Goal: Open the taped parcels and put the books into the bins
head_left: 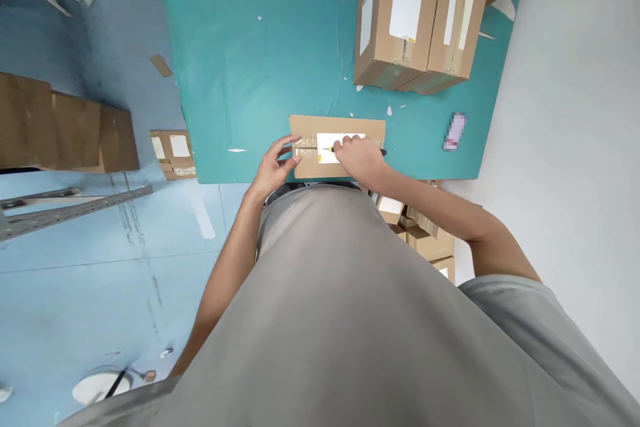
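A flat cardboard box (305, 125) lies at the front edge of the teal-covered table. Its top carries a white label (326, 140), and clear tape with a dark lengthwise line crosses its left part. My left hand (274, 163) rests at the box's left end, thumb and fingers apart and touching it. In my right hand (361, 159), closed above the label, is a slim box cutter (383, 152) with a yellow front part and a dark rear end. Its tip points left over the label; the fingers hide its middle.
Two tall labelled cartons (400, 20) stand at the back right of the table (250, 80). A pixelated pinkish object (454, 131) lies at the right. Paper scraps dot the surface. More cartons (65, 127) are on the left, near a metal frame (75, 210); other boxes (433, 243) sit below right.
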`<action>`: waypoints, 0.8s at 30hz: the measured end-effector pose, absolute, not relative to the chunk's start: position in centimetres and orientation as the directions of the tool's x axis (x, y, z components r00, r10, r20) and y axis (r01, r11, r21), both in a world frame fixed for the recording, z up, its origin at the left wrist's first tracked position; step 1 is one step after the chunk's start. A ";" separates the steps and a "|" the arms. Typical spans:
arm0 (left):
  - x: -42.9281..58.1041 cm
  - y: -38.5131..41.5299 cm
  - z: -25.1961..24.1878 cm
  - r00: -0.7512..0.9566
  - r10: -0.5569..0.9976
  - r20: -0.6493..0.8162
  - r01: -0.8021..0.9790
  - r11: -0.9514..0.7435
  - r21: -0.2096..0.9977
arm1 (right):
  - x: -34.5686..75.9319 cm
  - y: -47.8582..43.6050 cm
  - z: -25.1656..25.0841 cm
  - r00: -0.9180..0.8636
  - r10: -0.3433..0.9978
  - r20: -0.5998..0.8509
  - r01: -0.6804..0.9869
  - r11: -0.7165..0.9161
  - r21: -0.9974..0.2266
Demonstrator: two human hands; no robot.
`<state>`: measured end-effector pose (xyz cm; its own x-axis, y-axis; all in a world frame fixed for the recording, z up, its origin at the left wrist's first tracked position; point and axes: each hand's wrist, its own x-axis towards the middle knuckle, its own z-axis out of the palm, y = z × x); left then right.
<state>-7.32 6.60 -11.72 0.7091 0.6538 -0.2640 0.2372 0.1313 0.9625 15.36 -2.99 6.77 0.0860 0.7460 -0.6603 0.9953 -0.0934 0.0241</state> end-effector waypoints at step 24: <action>-5.5 3.8 -10.7 0.492 0.813 -0.312 0.292 0.184 0.939 | 28.2 -15.0 7.2 0.120 0.685 -0.718 0.990 -0.139 0.033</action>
